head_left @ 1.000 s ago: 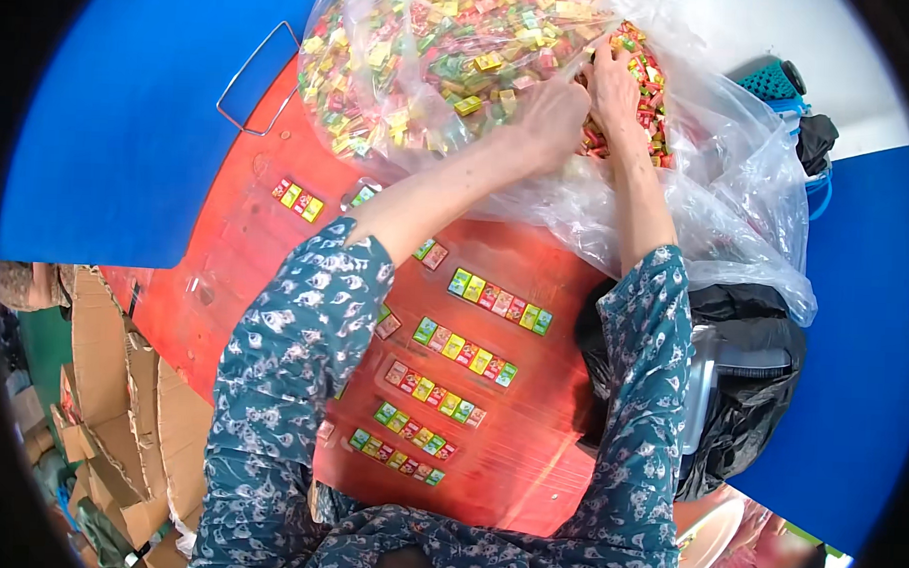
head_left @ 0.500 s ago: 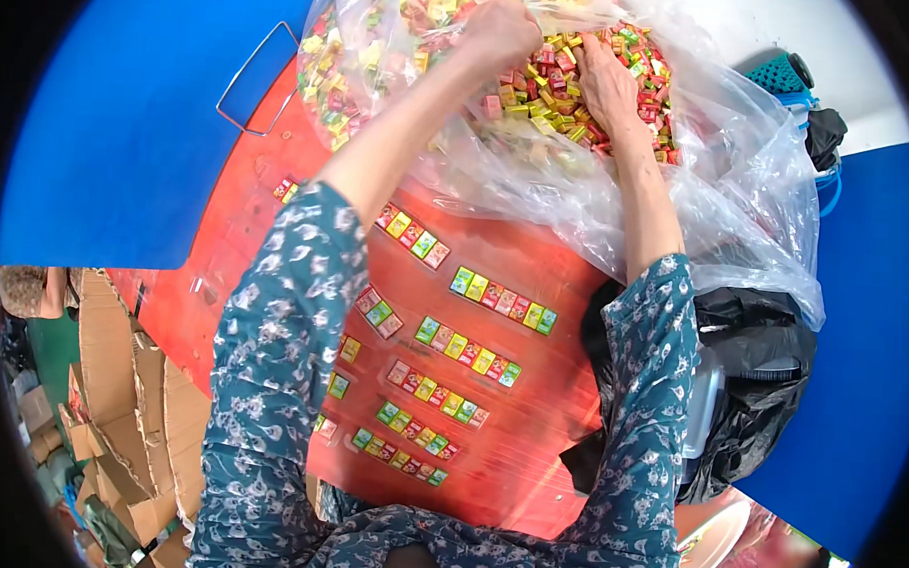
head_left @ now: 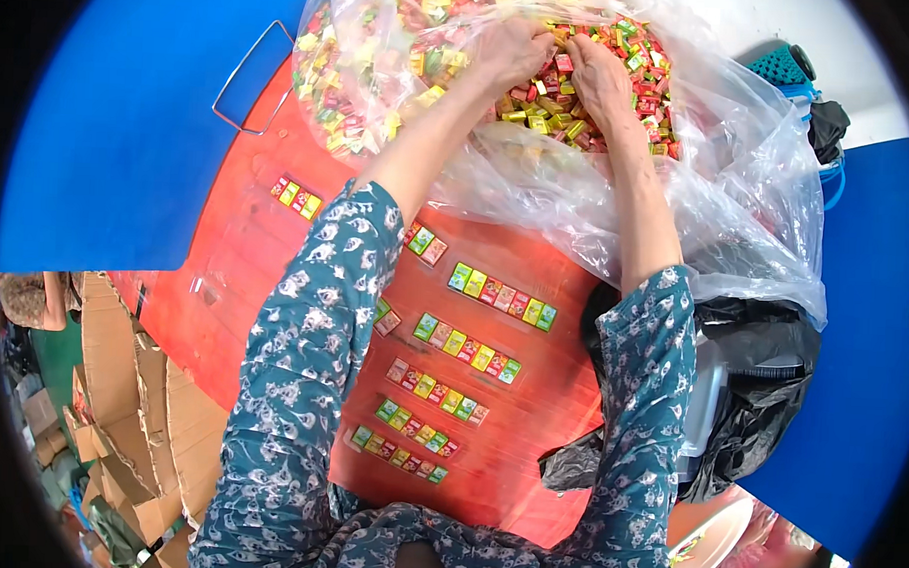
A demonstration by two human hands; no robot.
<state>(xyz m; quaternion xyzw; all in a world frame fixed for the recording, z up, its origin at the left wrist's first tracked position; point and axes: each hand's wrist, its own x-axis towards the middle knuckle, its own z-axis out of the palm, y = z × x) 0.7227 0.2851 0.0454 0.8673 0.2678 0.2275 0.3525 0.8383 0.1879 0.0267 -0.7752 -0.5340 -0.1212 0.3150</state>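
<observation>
A large clear plastic bag [head_left: 538, 192] lies open at the far side, heaped with small box-shaped packets [head_left: 551, 102] in red, yellow, green and pink. Both arms reach over its edge. My left hand [head_left: 518, 54] is closed, thumb and fingers pinched together above the heap. Close on its right, my right hand [head_left: 600, 74] has its fingers bent down and drawn together among the packets. What either hand's fingertips hold is too small to make out. Nearer me, similar packets lie side by side in short rows, such as one upper row [head_left: 502, 296] and one lower row [head_left: 398, 454].
The rows lie on a red tabletop [head_left: 510, 426]. Blue boards [head_left: 130, 122] flank it, with a metal wire handle [head_left: 253, 77] at left. A black plastic bag [head_left: 761, 395] sits by my right arm. Cardboard [head_left: 121, 373] stands at lower left; another person [head_left: 765, 560] is at lower right.
My left hand has moved right and slightly down, closer to my right hand. My left sleeve has shifted right, uncovering a short row at left. My right hand has drawn slightly left.
</observation>
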